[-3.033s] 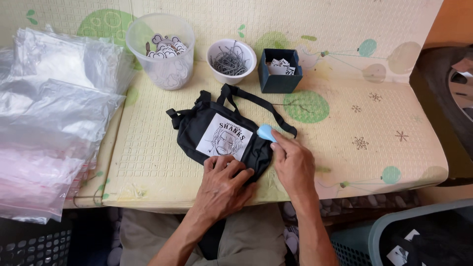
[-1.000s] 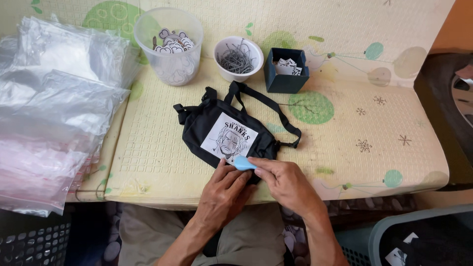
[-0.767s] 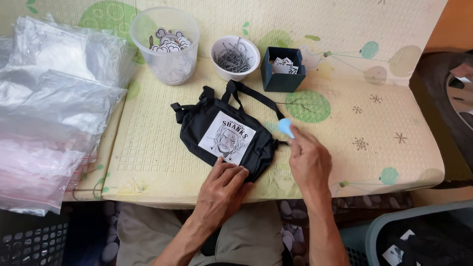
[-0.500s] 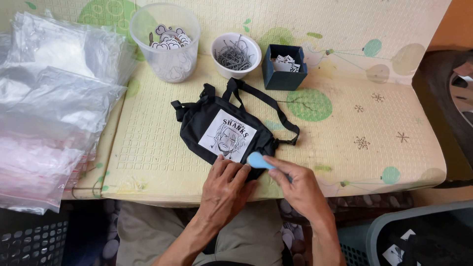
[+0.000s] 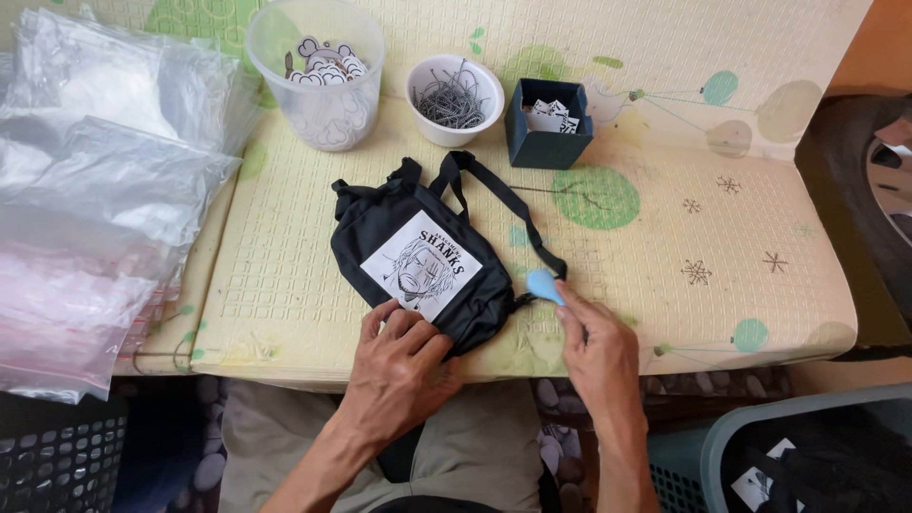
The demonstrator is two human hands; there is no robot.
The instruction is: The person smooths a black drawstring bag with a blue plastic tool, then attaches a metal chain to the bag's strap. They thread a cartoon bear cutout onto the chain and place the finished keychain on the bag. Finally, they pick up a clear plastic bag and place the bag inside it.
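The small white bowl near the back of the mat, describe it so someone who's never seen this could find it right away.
On the pale yellow mat, look at the back row of three containers beyond the black bag. The white bowl sits in the middle, between the clear plastic tub and the dark blue box. It alone is round, opaque white, and heaped with thin metal pieces.

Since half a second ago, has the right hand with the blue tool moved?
Yes. The right hand carried the blue tool rightward off the black bag.
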